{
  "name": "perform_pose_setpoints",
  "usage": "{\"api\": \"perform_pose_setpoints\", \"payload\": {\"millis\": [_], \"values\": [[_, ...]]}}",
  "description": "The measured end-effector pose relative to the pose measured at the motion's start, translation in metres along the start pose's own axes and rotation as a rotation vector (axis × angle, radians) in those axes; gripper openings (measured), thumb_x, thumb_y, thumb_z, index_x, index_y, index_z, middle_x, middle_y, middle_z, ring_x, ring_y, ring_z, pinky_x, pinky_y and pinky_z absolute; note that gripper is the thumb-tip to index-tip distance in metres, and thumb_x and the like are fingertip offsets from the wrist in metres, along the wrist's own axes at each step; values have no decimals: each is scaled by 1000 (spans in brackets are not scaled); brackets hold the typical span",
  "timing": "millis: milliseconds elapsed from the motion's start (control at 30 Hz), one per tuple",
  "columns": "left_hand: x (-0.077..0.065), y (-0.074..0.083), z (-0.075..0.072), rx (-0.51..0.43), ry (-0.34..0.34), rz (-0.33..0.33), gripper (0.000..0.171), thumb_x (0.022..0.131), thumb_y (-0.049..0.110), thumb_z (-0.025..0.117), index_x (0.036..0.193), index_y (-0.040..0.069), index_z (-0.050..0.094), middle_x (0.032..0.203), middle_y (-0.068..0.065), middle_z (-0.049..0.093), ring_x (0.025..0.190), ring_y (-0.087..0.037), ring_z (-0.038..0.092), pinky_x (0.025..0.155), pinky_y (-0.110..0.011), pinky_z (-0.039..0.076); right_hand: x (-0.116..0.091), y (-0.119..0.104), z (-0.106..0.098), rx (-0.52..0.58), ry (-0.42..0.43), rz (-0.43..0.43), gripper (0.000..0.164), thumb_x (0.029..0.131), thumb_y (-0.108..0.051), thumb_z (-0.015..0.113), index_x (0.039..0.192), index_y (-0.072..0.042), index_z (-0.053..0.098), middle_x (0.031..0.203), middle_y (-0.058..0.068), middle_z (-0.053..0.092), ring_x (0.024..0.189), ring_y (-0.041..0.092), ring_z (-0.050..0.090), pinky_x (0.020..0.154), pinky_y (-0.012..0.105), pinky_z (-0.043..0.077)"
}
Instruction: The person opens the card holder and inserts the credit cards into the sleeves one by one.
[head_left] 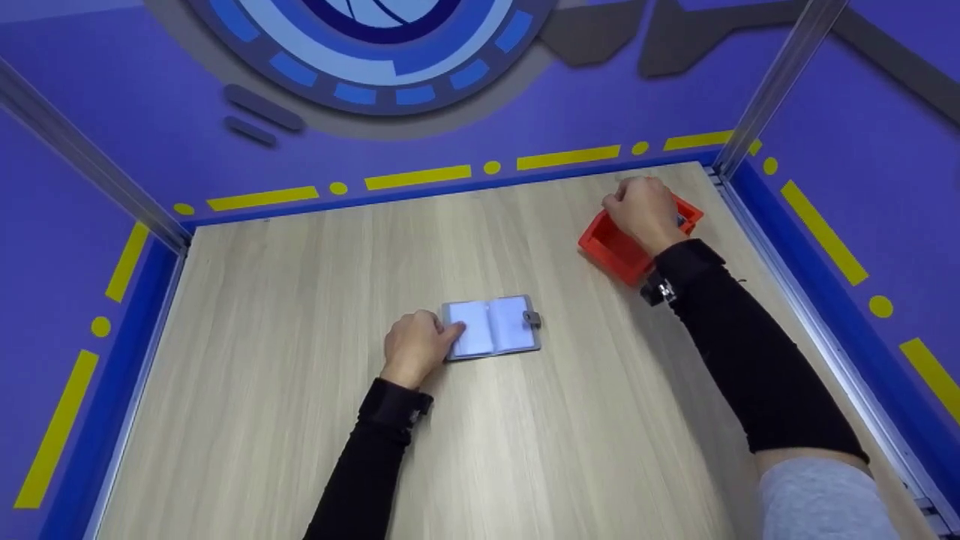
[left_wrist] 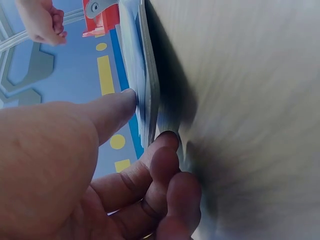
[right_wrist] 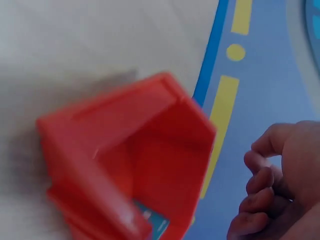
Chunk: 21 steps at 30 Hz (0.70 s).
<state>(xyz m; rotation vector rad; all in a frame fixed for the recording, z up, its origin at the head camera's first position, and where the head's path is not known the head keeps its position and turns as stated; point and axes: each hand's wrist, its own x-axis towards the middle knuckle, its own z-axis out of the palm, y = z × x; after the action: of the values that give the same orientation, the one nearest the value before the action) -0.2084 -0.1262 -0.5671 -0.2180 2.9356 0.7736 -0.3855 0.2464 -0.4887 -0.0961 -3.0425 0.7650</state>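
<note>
A small card holder (head_left: 512,324) lies spread open on the table, showing pale leaves inside a grey cover with a snap tab at its right edge. My left hand (head_left: 415,346) pinches its left edge, thumb on the leaves and fingers beneath; in the left wrist view that edge is lifted off the tabletop. Farther back on the right, my right hand (head_left: 643,211) is above a red bin (head_left: 615,249). Its fingers are curled in the right wrist view, and nothing shows between them. Inside the bin a teal card-like piece (right_wrist: 156,220) is partly visible.
The wood-grain table (head_left: 300,315) is bounded by a blue-purple back wall (head_left: 420,161) with yellow marks, and similar side walls. Metal rails run along its side edges. The red bin stands near the back right corner.
</note>
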Motion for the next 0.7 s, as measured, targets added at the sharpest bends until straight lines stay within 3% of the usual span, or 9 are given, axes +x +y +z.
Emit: {"api": "perform_pose_setpoints", "payload": {"millis": [133, 267, 400, 700], "values": [[-1, 0, 0, -1, 2, -5, 50, 99, 52, 79, 70, 16, 61, 70, 4, 55, 64, -17, 51, 59, -34, 36, 9, 19, -5, -80, 53, 19, 32, 111, -24, 57, 111, 3, 75, 109, 20, 75, 103, 36, 69, 97, 51, 57], [0, -1, 1, -5, -3, -15, 49, 99, 52, 80, 71, 15, 63, 71, 4, 56, 64, -17, 52, 60, -33, 36, 18, 39, -11, -185, 103, 26, 29, 109, -20, 59, 101, 4, 73, 100, 21, 69, 97, 39, 68, 90, 54, 56], [1, -2, 1, -5, 6, -9, 49, 99, 51, 80, 70, 15, 62, 70, 4, 55, 64, -17, 51, 59, -34, 36, 25, 55, -13, -270, 130, 30, 29, 107, -21, 63, 105, 7, 71, 104, 28, 69, 99, 46, 69, 88, 58, 58], [2, -1, 1, 0, -4, -21, 47, 98, 51, 80, 72, 15, 65, 72, 2, 58, 66, -17, 52, 60, -33, 37, 35, 78, -9, -276, 113, 51, 31, 105, -17, 65, 120, 10, 67, 117, 35, 68, 108, 53, 68, 95, 64, 57]]}}
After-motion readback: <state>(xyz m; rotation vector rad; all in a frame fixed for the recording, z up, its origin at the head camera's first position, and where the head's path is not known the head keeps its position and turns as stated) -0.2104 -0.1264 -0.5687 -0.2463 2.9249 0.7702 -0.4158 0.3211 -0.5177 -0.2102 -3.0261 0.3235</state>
